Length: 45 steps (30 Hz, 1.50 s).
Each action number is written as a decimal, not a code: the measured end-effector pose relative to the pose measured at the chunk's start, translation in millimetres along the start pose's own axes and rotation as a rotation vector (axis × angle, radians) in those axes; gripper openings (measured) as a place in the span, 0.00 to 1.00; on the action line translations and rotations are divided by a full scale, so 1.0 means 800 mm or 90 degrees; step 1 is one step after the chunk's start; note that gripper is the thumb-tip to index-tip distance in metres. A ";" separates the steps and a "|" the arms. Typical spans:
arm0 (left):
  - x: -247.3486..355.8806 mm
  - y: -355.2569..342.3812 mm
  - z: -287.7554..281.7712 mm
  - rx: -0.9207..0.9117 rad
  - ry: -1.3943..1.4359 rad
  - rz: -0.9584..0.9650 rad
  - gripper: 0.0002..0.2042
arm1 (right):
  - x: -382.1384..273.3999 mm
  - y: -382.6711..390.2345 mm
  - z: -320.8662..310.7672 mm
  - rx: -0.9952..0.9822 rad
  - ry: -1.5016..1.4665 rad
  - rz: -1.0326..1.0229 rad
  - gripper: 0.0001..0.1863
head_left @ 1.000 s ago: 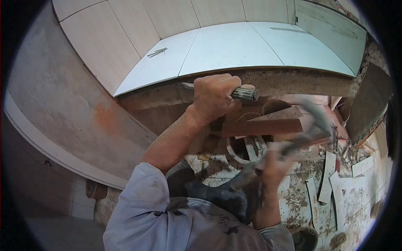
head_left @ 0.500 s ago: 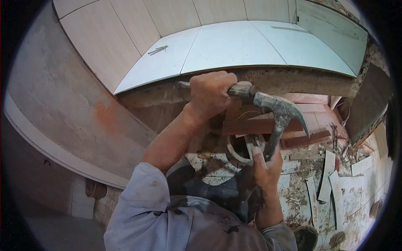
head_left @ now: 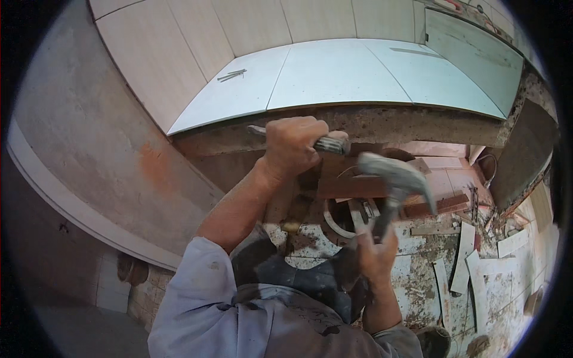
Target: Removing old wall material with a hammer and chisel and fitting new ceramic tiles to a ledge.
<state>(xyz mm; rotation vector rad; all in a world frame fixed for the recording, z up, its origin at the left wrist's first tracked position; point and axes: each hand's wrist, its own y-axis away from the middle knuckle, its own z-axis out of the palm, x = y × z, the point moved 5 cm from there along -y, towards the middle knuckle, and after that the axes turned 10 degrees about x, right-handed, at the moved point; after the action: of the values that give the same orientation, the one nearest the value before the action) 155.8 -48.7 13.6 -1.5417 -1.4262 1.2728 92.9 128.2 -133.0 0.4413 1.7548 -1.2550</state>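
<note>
My left hand (head_left: 292, 143) is closed round a metal chisel (head_left: 332, 144) held sideways, its narrow tip over the rough concrete edge (head_left: 382, 125) beneath the white tiled ledge (head_left: 334, 74); whether the tip touches it I cannot tell. My right hand (head_left: 376, 253) grips a dusty claw hammer (head_left: 391, 176) by the handle, its blurred head a short gap to the right of the chisel's struck end.
Several nails (head_left: 231, 76) lie on the ledge. Below it are reddish boards (head_left: 436, 206) and a white curved object (head_left: 337, 225). Tile offcuts (head_left: 462, 259) and rubble litter the floor at right. A plastered wall (head_left: 89, 137) rises at left.
The hammer swung up to the chisel's end half a second ago and is now a little back from it. The chisel and left hand sit slightly lower in view, as does the ledge.
</note>
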 end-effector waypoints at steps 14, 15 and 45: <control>0.027 -0.015 0.013 -0.017 0.090 0.020 0.21 | 0.031 0.024 -0.031 0.173 -0.253 0.307 0.12; 0.026 -0.013 0.013 -0.007 0.098 0.024 0.21 | 0.024 0.021 -0.037 0.200 -0.221 0.227 0.12; 0.014 -0.017 0.022 0.001 0.004 -0.039 0.18 | -0.007 -0.011 -0.037 0.228 -0.375 0.201 0.07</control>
<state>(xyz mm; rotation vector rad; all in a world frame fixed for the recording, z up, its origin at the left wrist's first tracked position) 134.2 -37.7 18.8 -1.4890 -1.4565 1.2317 75.7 151.9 -120.8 0.4688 0.9311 -1.3014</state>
